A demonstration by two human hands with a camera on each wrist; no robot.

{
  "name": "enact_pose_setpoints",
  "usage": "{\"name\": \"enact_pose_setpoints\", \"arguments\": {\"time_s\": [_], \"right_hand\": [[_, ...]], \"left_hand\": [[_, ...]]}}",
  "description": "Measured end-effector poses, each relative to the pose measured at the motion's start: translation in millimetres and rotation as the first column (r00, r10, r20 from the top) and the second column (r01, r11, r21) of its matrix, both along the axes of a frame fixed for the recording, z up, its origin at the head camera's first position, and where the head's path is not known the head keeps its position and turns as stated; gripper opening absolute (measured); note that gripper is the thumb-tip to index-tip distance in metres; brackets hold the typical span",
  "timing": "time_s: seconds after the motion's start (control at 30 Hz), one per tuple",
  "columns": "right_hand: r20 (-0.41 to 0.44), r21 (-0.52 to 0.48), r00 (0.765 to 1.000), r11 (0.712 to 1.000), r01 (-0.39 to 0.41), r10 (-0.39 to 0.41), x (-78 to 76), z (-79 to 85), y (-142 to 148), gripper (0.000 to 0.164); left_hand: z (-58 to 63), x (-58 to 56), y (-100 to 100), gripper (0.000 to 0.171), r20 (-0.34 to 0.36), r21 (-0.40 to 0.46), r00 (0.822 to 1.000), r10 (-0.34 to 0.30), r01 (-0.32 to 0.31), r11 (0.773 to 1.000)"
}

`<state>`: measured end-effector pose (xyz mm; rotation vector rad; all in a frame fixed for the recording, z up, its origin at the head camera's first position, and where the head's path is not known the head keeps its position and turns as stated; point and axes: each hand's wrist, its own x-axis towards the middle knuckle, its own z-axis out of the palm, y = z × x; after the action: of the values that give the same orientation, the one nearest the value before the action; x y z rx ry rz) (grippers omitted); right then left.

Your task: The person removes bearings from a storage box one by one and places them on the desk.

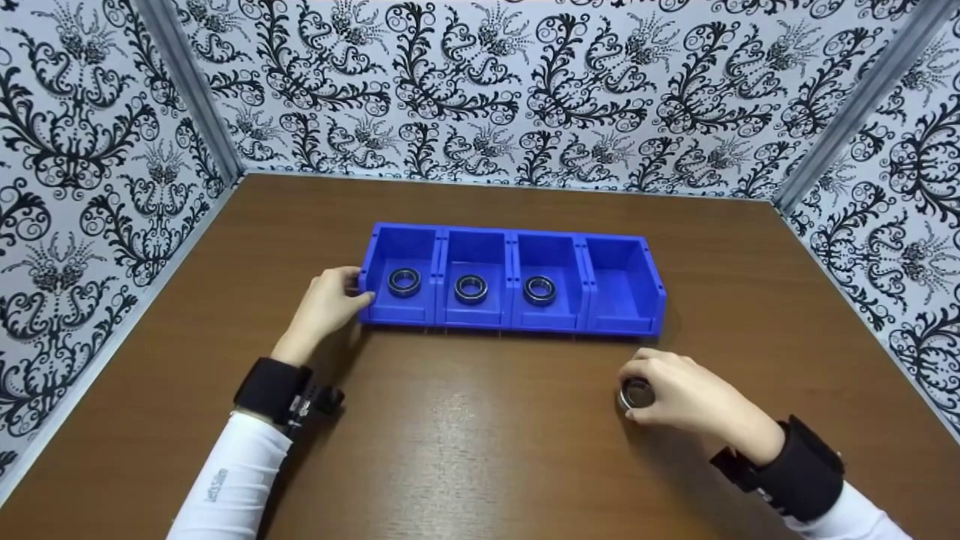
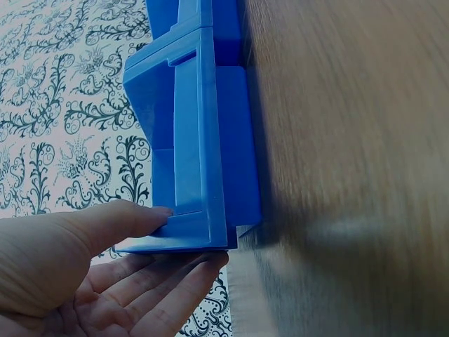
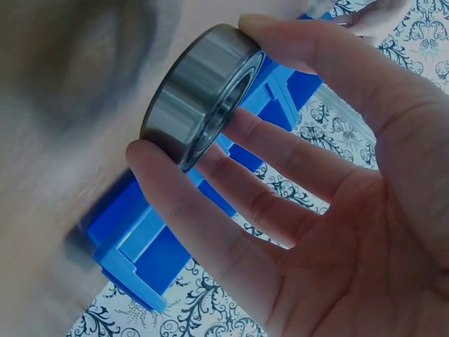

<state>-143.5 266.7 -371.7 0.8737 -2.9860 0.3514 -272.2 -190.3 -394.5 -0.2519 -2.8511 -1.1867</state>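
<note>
A blue bin (image 1: 547, 330) with a row of several compartments stands on the table. Bearings lie singly in its left three compartments: the first bearing (image 1: 404, 283), the second bearing (image 1: 471, 289) and the third bearing (image 1: 539, 291); the rightmost compartment holds nothing. My left hand (image 1: 330, 304) grips the bin's left end wall, thumb inside and fingers outside, as the left wrist view also shows. Nearer the front right, my right hand (image 1: 679, 390) pinches a steel ball bearing (image 3: 200, 95) by its rim between thumb and fingers, apart from the bin.
The brown table (image 1: 480, 427) runs in front of and around the bin. Walls with a black-and-white pattern (image 1: 480, 97) close off the back and both sides. Black bands with small cameras sit on the left wrist (image 1: 274, 390) and the right wrist (image 1: 799, 469).
</note>
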Motion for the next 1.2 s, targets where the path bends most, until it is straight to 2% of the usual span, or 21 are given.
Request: {"name": "enact_pose_setpoints", "arguments": {"time_s": [0.4,1.0,1.2], "right_hand": [[0.071,-0.014,0.997,1.0,0.015,-0.014,3.5,-9.8,1,0.027],[0.04,-0.024,0.999,1.0,-0.009,0.01,6.2,-18.9,1,0.028],[0.05,-0.033,0.999,0.999,0.006,-0.004,6.7,-19.4,2,0.03]], "left_hand": [[-0.3,-1.1,0,0.046,-0.005,-0.006,1.0,0.001,-0.001,1.0],[-2.4,-0.6,-1,0.05,0.011,-0.024,1.0,-0.001,0.002,1.0],[-1.2,-1.6,0,0.05,0.009,-0.011,1.0,-0.002,0.002,1.0]]}}
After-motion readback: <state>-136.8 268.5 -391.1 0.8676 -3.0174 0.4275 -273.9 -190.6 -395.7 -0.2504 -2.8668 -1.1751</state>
